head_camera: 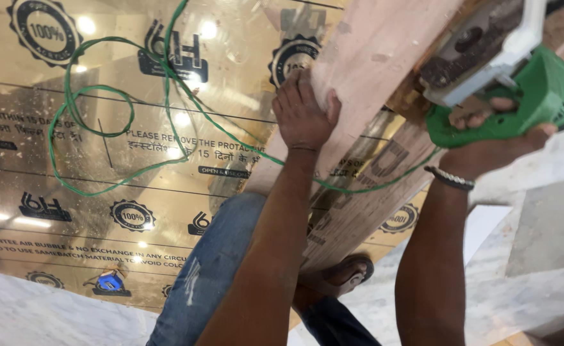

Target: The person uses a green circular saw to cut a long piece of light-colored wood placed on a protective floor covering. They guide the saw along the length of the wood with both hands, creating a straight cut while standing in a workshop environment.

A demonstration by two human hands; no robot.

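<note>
From the head view, the left hand [302,112] pressed flat, fingers together, on the wooden board [371,70]; the right hand [496,131] was wrapped around the green power tool [538,96], apparently a trimmer. The green cord [102,128], looped nearby, could snag.

Both bare forearms reach up and away from the body, side by side and well apart. The left hand [302,114] lies back-up with its wrist straight, the fingers pressed flat and close together, the thumb splayed out to the right and hooked round an edge. The right hand [494,131] sits higher and further right, curled shut in a firm grip, fingertips showing on top and the thumb underneath; a beaded band circles its wrist. A jeans-clad knee and a sandalled foot show below.
</note>
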